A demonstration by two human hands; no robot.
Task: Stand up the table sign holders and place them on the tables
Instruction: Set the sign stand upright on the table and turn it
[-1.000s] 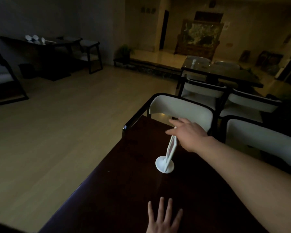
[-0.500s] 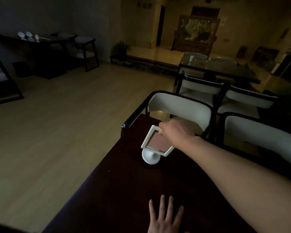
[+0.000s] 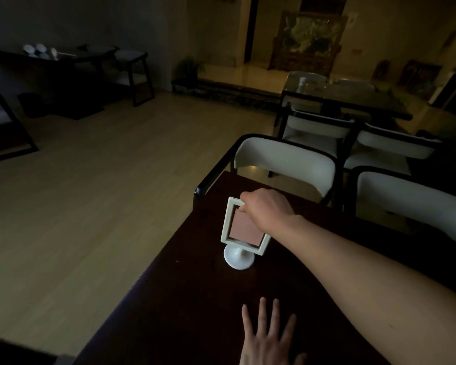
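A white table sign holder (image 3: 241, 231) with a pink card in its frame stands on its round base on the dark wooden table (image 3: 190, 306), near the far left corner. My right hand (image 3: 267, 209) grips the frame's top edge, fingers closed over it; the frame leans slightly. My left hand (image 3: 267, 338) lies flat on the table near the bottom edge, fingers spread, holding nothing. More white sign holders (image 3: 38, 50) lie on a dark table far away at the upper left.
White-backed chairs with black frames (image 3: 284, 162) (image 3: 411, 198) stand against the table's far side. Another dark table (image 3: 345, 98) with chairs lies beyond. Open wooden floor (image 3: 90, 193) spreads to the left; a stool (image 3: 134, 75) and a bench stand by the left wall.
My right hand has turned the sign holder so its pink face shows toward me and shifted it left on the table; it now stands more upright. My left hand stayed flat.
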